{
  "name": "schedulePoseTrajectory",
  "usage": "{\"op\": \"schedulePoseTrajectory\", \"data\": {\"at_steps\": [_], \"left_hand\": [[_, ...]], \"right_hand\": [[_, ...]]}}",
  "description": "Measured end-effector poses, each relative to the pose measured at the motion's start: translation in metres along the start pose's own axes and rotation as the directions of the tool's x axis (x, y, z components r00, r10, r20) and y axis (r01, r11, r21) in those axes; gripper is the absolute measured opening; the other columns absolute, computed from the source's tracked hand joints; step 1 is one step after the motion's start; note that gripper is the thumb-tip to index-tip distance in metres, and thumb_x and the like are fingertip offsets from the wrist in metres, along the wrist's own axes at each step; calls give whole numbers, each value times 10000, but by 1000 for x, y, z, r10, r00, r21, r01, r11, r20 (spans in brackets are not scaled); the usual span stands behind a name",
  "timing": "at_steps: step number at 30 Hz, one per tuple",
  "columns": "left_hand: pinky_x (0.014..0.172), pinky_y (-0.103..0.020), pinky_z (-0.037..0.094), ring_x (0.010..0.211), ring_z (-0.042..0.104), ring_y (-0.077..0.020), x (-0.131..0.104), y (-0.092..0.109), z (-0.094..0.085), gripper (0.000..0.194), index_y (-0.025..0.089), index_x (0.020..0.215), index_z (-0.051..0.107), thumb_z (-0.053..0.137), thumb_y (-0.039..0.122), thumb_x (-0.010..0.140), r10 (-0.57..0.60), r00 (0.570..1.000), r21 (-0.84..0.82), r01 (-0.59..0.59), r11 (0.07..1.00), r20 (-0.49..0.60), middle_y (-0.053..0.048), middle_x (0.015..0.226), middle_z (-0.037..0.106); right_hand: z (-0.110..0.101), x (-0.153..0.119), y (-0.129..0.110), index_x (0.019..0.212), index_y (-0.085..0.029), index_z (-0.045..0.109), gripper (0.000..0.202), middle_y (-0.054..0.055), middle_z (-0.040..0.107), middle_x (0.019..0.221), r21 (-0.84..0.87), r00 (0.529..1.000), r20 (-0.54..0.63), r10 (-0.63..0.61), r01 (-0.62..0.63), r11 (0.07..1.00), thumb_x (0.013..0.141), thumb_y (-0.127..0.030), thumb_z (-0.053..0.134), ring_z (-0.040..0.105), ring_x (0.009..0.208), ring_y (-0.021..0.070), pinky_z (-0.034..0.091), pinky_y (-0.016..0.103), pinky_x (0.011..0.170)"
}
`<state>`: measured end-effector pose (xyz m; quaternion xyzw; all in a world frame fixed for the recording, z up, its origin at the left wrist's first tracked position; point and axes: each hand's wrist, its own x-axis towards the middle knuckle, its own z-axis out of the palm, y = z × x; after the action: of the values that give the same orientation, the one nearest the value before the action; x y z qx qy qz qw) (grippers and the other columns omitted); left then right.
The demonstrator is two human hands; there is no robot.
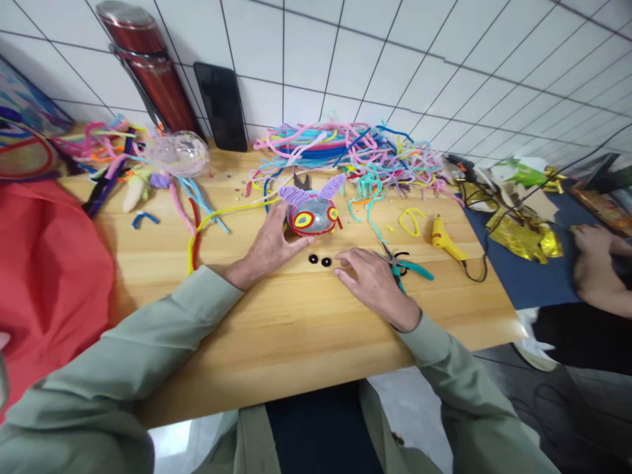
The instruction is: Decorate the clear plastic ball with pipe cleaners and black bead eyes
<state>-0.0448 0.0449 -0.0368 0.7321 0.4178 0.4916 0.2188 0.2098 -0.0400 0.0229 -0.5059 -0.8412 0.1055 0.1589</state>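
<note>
A clear ball figure (320,218) with purple pipe-cleaner ears and yellow eyes ringed in red sits on the wooden table (276,316). My left hand (269,245) grips its left side, thumb across the lower front; the fingertips behind are hidden. Two small black discs with light centres lie just in front, a left disc (313,259) and a right disc (326,262). Beside the right disc my right hand (368,278) rests low over the wood, thumb and index finger apart, nothing visible between them. Teal-handled pliers (415,268) lie partly behind that hand.
A heap of coloured pipe cleaners (340,148) lines the wall. Right are a yellow glue gun (445,240), its cord, and gold foil (523,237). A red flask (153,72), a phone (222,108) and red cloth (49,263) are left. Another person's arm (600,270) shows far right.
</note>
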Motion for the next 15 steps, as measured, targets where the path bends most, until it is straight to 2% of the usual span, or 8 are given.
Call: {"op": "schedulePoseTrajectory", "data": {"at_steps": [4,7,10,13,15], "left_hand": [[1041,-550,575,1165,647,-317,0,-3,1,611,272,1283,561,897,536,846,16,1000,-1,-16,1000,-11,-101,1240,637],[1056,-564,569,1174,647,-320,0,-6,1,616,287,1302,560,898,526,845,21,1000,-6,-21,1000,-11,-99,1254,640],[1081,-569,564,1205,654,-326,0,-6,0,628,294,1334,563,899,502,846,1,1000,-24,-1,1000,2,-102,1281,644],[1118,-578,551,1267,645,-341,0,-4,-1,671,288,1379,549,901,489,844,-18,1000,-41,19,999,22,-119,1335,639],[1118,-578,553,1259,650,-339,1,-4,-1,670,281,1386,545,893,486,851,-31,999,-45,33,998,32,-123,1341,640]], "right_hand": [[8,6,-5,1180,-203,731,182,116,807,1085,-34,1000,19,10,-9,999,1002,-213,692,765,1011,293,592,428,903],[-1,-2,10,1196,-197,743,200,126,806,1080,-75,999,-44,14,-17,997,1020,-216,650,763,1038,301,598,449,946],[-20,-23,45,1210,-191,748,223,150,809,1128,-109,979,-196,64,-86,990,1044,-273,623,755,1111,321,595,491,1009],[-37,-51,88,1190,-201,759,254,162,811,1170,-113,918,-352,184,-237,965,1016,-367,676,747,1153,345,597,528,1029],[-45,-70,113,1156,-210,773,275,159,817,1136,-112,883,-398,250,-317,942,1007,-415,666,754,1122,352,598,550,1026]]}}
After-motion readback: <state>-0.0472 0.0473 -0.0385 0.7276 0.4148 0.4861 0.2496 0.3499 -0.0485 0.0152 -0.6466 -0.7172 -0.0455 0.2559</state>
